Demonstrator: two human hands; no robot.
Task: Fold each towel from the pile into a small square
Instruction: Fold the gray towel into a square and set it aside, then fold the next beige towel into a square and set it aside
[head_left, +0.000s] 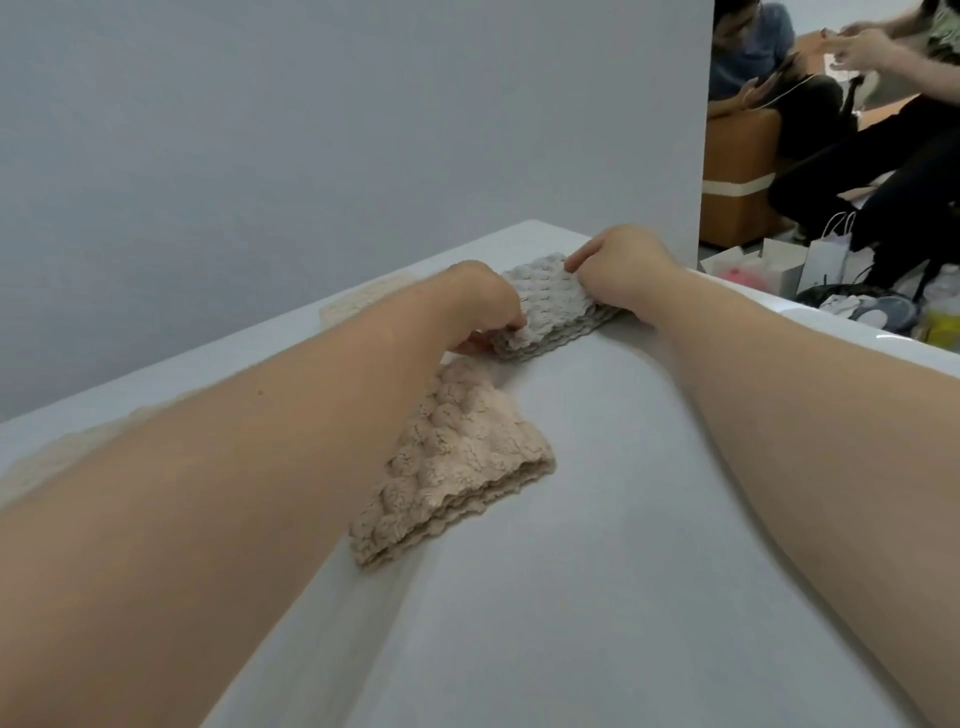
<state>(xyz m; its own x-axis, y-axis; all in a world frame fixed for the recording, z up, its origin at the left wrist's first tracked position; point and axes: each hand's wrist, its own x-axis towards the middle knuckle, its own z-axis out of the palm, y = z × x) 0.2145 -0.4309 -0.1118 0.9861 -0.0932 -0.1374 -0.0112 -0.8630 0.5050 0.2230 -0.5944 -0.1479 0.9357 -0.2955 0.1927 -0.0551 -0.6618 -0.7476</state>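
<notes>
Grey towel (550, 306) sits between L grip (483, 304) and R grip (621, 270), both pinching it. Prob. last fold. Next I align edges, press flat.

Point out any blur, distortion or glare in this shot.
Head view: wide-angle distortion bows the table edge; the cream towel at far left is smeared, while the grey towel and beige towel look sharp; lighting is soft, with one glare streak on the table's right rim.

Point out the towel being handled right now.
The grey towel, held by left hand and right hand; the folded beige towel lies nearer, unheld.
</notes>
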